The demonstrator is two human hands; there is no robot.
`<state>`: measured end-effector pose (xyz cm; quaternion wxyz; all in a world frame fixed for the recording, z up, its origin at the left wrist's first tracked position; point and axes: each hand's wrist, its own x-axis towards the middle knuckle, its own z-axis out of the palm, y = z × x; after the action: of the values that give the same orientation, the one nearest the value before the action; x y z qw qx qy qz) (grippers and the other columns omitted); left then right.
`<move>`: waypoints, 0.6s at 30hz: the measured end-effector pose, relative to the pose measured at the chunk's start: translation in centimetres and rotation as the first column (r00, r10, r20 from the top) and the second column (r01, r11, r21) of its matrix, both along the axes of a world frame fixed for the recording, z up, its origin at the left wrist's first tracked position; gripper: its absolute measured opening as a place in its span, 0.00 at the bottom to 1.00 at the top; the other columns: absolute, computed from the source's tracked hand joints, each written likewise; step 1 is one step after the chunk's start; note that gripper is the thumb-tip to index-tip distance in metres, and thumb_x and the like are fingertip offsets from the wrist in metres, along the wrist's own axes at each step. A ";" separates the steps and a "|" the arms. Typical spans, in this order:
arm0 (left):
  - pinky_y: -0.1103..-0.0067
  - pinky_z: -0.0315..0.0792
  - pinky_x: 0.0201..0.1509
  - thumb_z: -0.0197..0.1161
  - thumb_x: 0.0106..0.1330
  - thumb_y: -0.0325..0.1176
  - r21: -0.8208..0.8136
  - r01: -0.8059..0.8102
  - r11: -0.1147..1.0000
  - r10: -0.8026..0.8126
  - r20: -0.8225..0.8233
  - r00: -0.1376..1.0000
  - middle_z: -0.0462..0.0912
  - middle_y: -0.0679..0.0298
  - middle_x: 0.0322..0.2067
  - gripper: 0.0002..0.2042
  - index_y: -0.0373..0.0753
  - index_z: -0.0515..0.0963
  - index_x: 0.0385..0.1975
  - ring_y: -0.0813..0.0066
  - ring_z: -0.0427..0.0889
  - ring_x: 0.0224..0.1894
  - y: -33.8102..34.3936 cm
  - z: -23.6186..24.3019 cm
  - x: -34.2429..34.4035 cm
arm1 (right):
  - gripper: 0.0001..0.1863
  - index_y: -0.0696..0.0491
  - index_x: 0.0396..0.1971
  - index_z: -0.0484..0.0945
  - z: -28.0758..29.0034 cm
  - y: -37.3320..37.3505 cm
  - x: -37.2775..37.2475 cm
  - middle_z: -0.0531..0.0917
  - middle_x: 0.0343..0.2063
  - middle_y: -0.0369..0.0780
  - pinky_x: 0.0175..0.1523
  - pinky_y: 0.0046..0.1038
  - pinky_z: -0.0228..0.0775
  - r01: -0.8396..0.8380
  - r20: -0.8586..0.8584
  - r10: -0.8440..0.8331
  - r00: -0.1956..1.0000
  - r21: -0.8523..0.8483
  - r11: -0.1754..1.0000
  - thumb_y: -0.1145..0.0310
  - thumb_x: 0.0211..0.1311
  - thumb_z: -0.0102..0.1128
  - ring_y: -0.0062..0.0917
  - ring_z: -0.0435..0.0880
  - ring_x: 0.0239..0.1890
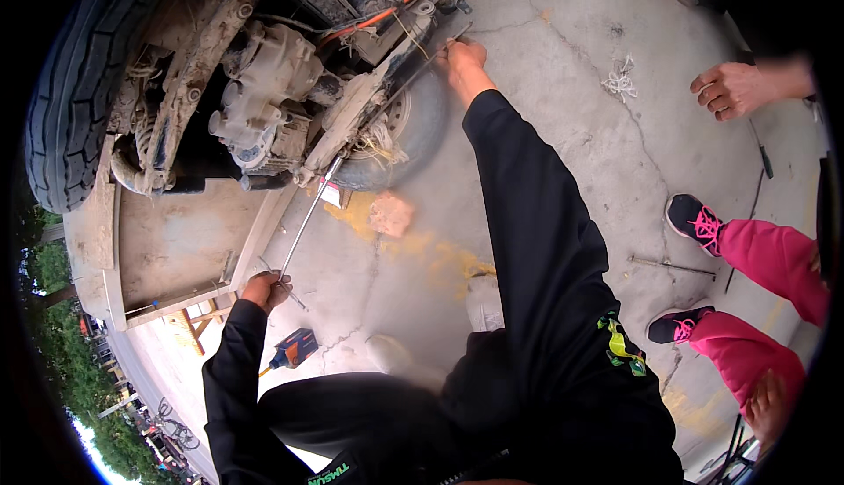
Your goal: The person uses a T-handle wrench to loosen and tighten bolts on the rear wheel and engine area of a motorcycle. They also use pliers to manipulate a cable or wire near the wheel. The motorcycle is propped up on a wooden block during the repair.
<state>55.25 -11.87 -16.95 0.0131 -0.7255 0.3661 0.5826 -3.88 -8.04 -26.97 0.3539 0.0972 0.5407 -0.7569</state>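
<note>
My left hand (pixel 266 291) is closed around the crossbar end of a T-handle socket wrench (pixel 309 217). Its long shaft reaches up to the lower end of a muddy frame rail (pixel 338 133) on a tipped-up vehicle. Further right, my right hand (pixel 463 56) grips a thin metal rod (pixel 411 79) that slants down along the outer side of that rail; what kind of tool it is, I cannot make out. Beside the rail sits a dirt-covered engine or gearbox casing (pixel 271 80). Behind it a wheel (pixel 426 124) shows partly.
A large tyre (pixel 79 89) rises at left. A reddish block (pixel 390 215) and a blue, boxy tool (pixel 295 349) lie on the concrete. At right are another person's hand (pixel 734 91), someone's pink trousers (pixel 769 256), another T-handle wrench (pixel 673 267) and white string (pixel 621 80).
</note>
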 end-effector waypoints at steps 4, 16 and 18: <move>0.73 0.81 0.35 0.46 0.70 0.31 -0.092 -0.108 0.990 0.104 -0.048 0.993 0.82 0.57 0.35 0.09 0.37 0.71 0.44 0.66 0.83 0.32 0.3 -2.1 0.1 | 0.04 0.61 0.35 0.76 -0.7 -1.1 -1.5 0.81 0.25 0.40 0.23 0.24 0.72 0.061 -0.017 -0.061 0.998 0.038 0.997 0.76 0.64 0.56 0.23 0.78 0.20; 0.69 0.79 0.37 0.44 0.72 0.30 -0.305 -0.309 0.901 0.286 -0.118 0.951 0.81 0.57 0.40 0.10 0.43 0.68 0.49 0.63 0.83 0.37 1.0 -6.8 0.5 | 0.18 0.59 0.49 0.69 1.4 7.6 -4.7 0.83 0.38 0.48 0.41 0.28 0.77 -0.165 0.075 0.181 0.981 -0.183 0.969 0.61 0.74 0.37 0.28 0.80 0.34; 0.69 0.79 0.37 0.44 0.73 0.32 -0.304 -0.295 0.906 0.270 -0.123 0.955 0.81 0.57 0.41 0.11 0.44 0.68 0.51 0.64 0.84 0.38 1.2 -7.0 -0.2 | 0.18 0.64 0.49 0.68 1.6 8.6 -5.0 0.82 0.40 0.52 0.44 0.32 0.78 -0.246 -0.043 0.243 0.969 -0.072 0.967 0.64 0.73 0.37 0.33 0.82 0.37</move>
<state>55.07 -10.66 -23.92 -0.2031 -0.7401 0.3465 0.5394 -8.90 0.59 -25.33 0.4388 0.0035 0.5250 -0.7292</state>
